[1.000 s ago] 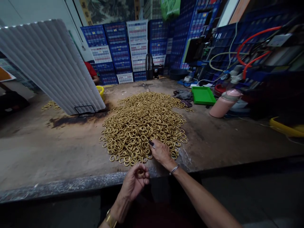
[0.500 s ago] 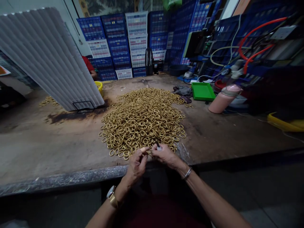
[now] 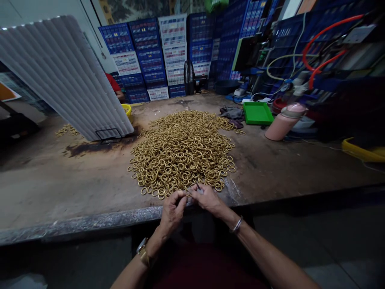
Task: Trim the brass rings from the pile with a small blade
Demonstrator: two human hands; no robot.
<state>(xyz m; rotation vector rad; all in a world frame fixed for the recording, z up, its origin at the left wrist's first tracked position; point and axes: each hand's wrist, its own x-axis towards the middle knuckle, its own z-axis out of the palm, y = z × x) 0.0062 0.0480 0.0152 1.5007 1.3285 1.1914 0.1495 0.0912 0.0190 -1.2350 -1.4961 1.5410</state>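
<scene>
A big heap of gold-coloured metal rings (image 3: 183, 150) lies on the worn workbench (image 3: 60, 188). My two hands meet at the heap's near edge, just over the bench's front rim. My left hand (image 3: 173, 210) is closed in a pinch, fingertips at a ring at the edge of the pile. My right hand (image 3: 207, 198) is closed round a small dark tool whose tip pokes up above the fingers. A watch sits on my left wrist and a bangle on my right.
A white corrugated panel (image 3: 66, 76) leans at the back left, with a person in red behind it and a yellow tub (image 3: 128, 111). A green tray (image 3: 257, 113), a pink bottle (image 3: 284, 121), hoses and stacked blue crates (image 3: 150, 60) stand at the back and right.
My left hand has risen from below the bench edge to the pile's near edge and joined my right hand, which drew back slightly towards me.
</scene>
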